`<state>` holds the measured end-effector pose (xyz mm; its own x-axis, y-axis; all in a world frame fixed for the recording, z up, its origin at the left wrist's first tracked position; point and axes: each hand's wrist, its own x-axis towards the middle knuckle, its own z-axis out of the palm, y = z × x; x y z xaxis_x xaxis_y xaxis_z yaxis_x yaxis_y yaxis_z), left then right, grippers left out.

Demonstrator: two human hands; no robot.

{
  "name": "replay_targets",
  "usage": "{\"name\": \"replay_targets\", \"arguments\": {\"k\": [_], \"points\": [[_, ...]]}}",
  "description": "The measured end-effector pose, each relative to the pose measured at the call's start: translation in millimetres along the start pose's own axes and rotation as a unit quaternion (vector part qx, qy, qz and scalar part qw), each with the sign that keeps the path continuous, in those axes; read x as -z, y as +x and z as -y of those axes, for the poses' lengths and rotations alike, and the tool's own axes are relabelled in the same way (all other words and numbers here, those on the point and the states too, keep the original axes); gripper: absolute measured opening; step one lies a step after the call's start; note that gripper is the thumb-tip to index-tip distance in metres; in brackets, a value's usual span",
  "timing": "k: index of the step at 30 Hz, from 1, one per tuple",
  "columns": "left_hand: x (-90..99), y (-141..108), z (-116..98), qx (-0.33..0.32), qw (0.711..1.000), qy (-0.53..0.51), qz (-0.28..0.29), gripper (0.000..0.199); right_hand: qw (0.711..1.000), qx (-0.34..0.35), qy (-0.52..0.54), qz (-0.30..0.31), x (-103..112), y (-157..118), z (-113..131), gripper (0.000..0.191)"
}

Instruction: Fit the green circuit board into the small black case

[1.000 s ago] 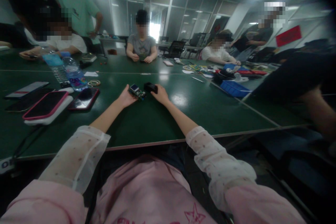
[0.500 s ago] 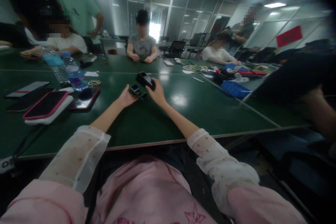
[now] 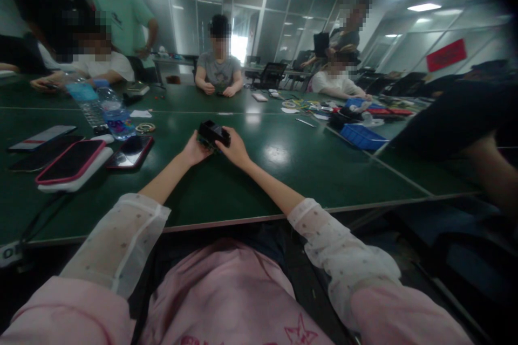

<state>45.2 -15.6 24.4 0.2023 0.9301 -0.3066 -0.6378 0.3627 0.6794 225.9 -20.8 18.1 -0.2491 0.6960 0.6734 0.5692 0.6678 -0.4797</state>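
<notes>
Above the green table, my right hand (image 3: 235, 148) is closed on a black plastic case (image 3: 214, 132) with an opening in its top face. My left hand (image 3: 195, 149) is wrapped round a small green circuit board (image 3: 206, 145) with parts on it. The case now lies over the board and hides most of it. Only the board's lower edge shows beneath the case. Whether the two are joined or merely touching, I cannot tell.
To the left lie a red-edged phone (image 3: 130, 152), a pink-framed phone (image 3: 73, 160) and two bottles, one with a purple label (image 3: 115, 113). A blue tray (image 3: 363, 136) and tangled cables (image 3: 303, 105) are at right. Co-workers sit around the table (image 3: 324, 172).
My right hand has brought the black case left and down onto the circuit board in my left hand. At the back right, a standing person has moved left and holds a dark flat object.
</notes>
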Motion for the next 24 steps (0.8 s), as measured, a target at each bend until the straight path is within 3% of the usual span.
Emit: {"name": "replay_targets", "arguments": {"k": [24], "points": [[1.7, 1.2, 0.8, -0.008, 1.0, -0.014, 0.004, 0.062, 1.0, 0.015, 0.015, -0.015, 1.1, -2.8, 1.3, 0.053]]}}
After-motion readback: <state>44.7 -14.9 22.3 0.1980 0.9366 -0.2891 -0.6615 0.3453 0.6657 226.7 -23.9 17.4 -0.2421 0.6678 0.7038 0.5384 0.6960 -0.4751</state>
